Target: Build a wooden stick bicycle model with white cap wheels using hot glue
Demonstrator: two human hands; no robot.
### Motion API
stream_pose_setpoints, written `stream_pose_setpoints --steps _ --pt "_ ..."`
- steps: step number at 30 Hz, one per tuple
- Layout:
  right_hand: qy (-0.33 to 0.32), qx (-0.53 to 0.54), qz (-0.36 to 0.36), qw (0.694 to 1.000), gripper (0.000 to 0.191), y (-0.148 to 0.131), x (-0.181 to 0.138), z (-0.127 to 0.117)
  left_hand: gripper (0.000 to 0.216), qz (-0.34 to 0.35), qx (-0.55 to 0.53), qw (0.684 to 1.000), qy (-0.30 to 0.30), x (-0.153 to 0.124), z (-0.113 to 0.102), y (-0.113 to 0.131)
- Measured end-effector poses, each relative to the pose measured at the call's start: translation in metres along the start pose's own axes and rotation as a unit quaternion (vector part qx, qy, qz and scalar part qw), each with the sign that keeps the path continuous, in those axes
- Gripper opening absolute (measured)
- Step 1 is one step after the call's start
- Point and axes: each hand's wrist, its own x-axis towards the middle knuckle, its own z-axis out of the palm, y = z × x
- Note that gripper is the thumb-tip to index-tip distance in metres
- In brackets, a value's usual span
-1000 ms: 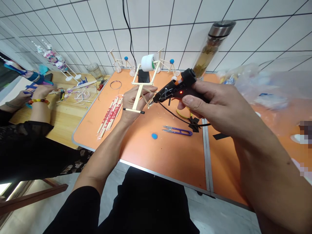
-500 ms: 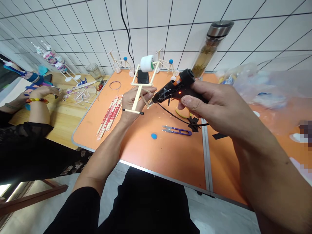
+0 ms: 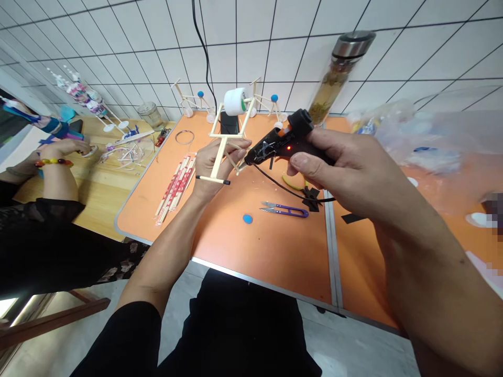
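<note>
My left hand (image 3: 214,167) is closed around a frame of pale wooden sticks (image 3: 220,152), held above the orange table (image 3: 271,246). A short stick with black tips crosses under the fingers. My right hand (image 3: 346,167) grips a black hot glue gun (image 3: 281,144) with its red light on. The gun's nozzle touches the frame beside my left fingers. Its black cord runs down across the table to the right.
Purple thread snips (image 3: 285,210), a blue disc (image 3: 247,219), wrapped chopsticks (image 3: 176,186), black paper scraps and a yellow-green piece lie on the table. A tape roll (image 3: 232,101), stick models and a glass bottle (image 3: 332,78) stand at the back. Another person's hands (image 3: 51,157) work at the left wooden table.
Both hands hold nearly still, with frame and glue gun drifting very slightly left. The other person's hands at the left have shifted a little.
</note>
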Motion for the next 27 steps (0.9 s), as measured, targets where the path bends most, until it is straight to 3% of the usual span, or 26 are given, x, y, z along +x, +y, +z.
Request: stream_pose_setpoints --steps 27 --pt "0.003 -0.008 0.001 1.0 0.018 -0.0014 -0.0005 -0.0009 0.026 0.015 -0.007 1.0 0.007 -0.0004 -0.0012 -0.0019"
